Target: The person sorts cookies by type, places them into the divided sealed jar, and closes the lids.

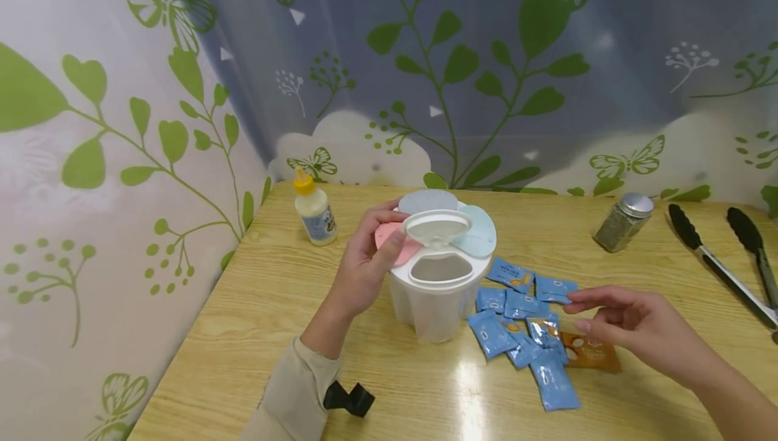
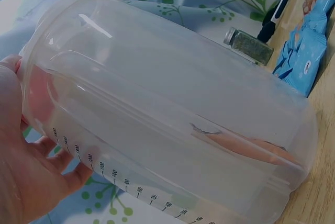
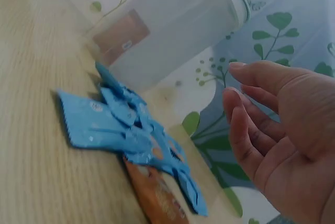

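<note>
A translucent storage canister (image 1: 435, 316) with a white lid stands on the table, its front flap (image 1: 437, 228) raised over an uncovered opening. Pink, grey and pale blue flaps cover the other sections. My left hand (image 1: 358, 269) grips the canister's left rim, thumb on top and fingers round the side. Through the wall, a brown packet (image 2: 246, 148) shows inside near the bottom. Several blue snack packets (image 1: 525, 306) lie in a loose pile right of the canister, with a brown packet (image 1: 598, 354) partly under them. Above the pile's right side hovers my right hand (image 1: 644, 329), fingers loosely bent, holding nothing.
A glue bottle (image 1: 316, 215) with a yellow cap stands at the back left. To the right are a glass jar of dried herbs (image 1: 624, 223) and black-tipped tongs (image 1: 726, 275). A patterned curtain (image 1: 486, 90) hangs behind the table.
</note>
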The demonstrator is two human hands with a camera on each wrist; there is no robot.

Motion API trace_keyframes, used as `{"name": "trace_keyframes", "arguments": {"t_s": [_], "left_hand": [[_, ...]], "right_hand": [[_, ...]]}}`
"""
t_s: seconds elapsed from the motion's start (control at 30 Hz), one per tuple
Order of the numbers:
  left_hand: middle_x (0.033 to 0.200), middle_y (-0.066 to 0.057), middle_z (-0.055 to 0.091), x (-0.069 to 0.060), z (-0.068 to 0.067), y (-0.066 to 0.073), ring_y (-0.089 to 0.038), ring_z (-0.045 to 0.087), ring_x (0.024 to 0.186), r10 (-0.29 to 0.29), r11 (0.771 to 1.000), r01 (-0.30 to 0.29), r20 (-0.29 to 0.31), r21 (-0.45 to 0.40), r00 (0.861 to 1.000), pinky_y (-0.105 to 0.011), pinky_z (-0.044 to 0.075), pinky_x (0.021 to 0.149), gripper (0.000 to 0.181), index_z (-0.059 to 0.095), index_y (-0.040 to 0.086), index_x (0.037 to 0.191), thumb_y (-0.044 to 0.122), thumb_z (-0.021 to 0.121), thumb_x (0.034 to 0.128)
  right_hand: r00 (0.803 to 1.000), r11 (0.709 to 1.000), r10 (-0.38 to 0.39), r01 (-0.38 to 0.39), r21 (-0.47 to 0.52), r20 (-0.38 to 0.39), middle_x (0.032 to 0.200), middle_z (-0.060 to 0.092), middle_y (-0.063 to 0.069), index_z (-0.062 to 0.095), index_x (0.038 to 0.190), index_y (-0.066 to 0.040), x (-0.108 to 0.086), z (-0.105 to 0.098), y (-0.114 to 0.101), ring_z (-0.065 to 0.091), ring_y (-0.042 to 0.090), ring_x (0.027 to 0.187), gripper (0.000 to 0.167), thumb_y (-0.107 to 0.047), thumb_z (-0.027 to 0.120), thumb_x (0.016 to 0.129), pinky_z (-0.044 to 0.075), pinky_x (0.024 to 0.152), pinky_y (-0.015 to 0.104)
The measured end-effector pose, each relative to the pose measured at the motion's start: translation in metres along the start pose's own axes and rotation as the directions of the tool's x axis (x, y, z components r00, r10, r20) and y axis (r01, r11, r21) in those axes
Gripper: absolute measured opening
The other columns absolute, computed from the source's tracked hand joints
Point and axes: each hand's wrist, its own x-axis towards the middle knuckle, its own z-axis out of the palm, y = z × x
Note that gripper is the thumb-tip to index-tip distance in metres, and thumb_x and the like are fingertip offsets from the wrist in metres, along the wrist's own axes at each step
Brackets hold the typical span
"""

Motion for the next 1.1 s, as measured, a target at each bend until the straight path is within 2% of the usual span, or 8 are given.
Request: {"name": "trace_keyframes", "arguments": {"t_s": [0.2,0.33,0.5,0.57,0.7,0.83,1.0,1.1], "left_hand": [[0.152,-0.010,0.041,0.000,0.000,0.002,-0.026,0.040,0.143,-0.005,1.000,0.005,0.002,-0.003,1.000,-0.028,0.045,0.109,0.027,0.051,0.000,0.124,0.016,0.049,0.1025],[0.152,-0.010,0.042,0.001,0.000,0.001,-0.025,0.039,0.144,0.001,1.000,-0.001,-0.001,0.006,1.000,-0.030,0.044,0.110,0.027,0.052,0.000,0.123,0.017,0.049,0.1023],[0.151,-0.011,0.043,0.001,0.001,0.001,-0.024,0.039,0.144,0.009,1.000,-0.009,-0.004,0.012,1.000,-0.034,0.042,0.113,0.027,0.053,-0.001,0.122,0.017,0.050,0.1022],[0.151,-0.011,0.043,0.001,0.001,0.001,-0.024,0.039,0.144,0.007,1.000,-0.007,-0.004,0.013,1.000,-0.035,0.042,0.113,0.027,0.053,0.000,0.122,0.018,0.050,0.1022],[0.151,-0.010,0.043,0.001,0.001,0.001,-0.024,0.039,0.144,0.005,1.000,-0.005,-0.002,0.015,1.000,-0.035,0.042,0.113,0.028,0.053,0.000,0.123,0.019,0.050,0.1023],[0.151,-0.011,0.043,0.001,0.001,0.000,-0.024,0.039,0.143,0.008,1.000,-0.008,0.001,0.014,1.000,-0.034,0.043,0.112,0.027,0.053,0.000,0.123,0.018,0.050,0.1022],[0.151,-0.012,0.043,0.001,0.000,0.000,-0.026,0.040,0.143,0.011,1.000,-0.011,-0.002,0.009,1.000,-0.030,0.044,0.110,0.027,0.052,-0.001,0.123,0.017,0.050,0.1021],[0.151,-0.013,0.042,0.000,0.000,-0.001,-0.027,0.040,0.143,0.010,1.000,-0.010,-0.005,0.002,1.000,-0.027,0.045,0.109,0.027,0.052,-0.001,0.123,0.017,0.049,0.1022]], "right_hand": [[0.999,0.999,0.033,-0.033,-0.003,0.029,0.114,0.073,-0.007,0.058,0.129,0.007,-0.006,-0.005,0.015,0.068,0.017,0.078,0.035,0.004,0.063,0.094,0.053,0.057,0.033],[0.995,1.000,0.022,-0.023,0.012,0.099,0.116,0.072,-0.007,0.059,0.129,0.006,-0.008,-0.007,0.027,0.068,0.018,0.076,0.036,0.003,0.065,0.093,0.053,0.057,0.032],[0.977,0.998,0.003,-0.016,0.055,0.215,0.120,0.070,-0.010,0.058,0.131,0.004,-0.010,-0.010,0.042,0.067,0.016,0.073,0.042,0.003,0.068,0.090,0.052,0.054,0.032],[0.973,0.999,0.005,-0.016,0.045,0.233,0.118,0.070,-0.008,0.058,0.131,0.003,-0.011,-0.010,0.046,0.065,0.015,0.070,0.044,0.001,0.070,0.089,0.050,0.054,0.031],[0.978,0.999,0.000,0.007,-0.032,0.211,0.107,0.069,-0.006,0.061,0.128,-0.002,-0.012,-0.010,0.051,0.057,0.013,0.062,0.043,-0.003,0.073,0.087,0.046,0.050,0.029],[0.986,0.992,0.006,0.016,-0.129,0.165,0.107,0.069,-0.012,0.064,0.125,-0.005,-0.013,-0.010,0.055,0.048,0.012,0.055,0.042,-0.006,0.077,0.085,0.040,0.046,0.026],[0.989,0.963,0.078,-0.042,-0.264,0.129,0.104,0.067,-0.016,0.068,0.121,-0.008,-0.013,-0.012,0.058,0.039,0.007,0.056,0.040,-0.014,0.080,0.084,0.033,0.047,0.026],[0.979,0.958,0.136,-0.090,-0.271,0.155,0.093,0.063,-0.012,0.067,0.122,-0.005,-0.011,-0.015,0.059,0.036,0.006,0.058,0.039,-0.016,0.078,0.087,0.030,0.047,0.027]]}}
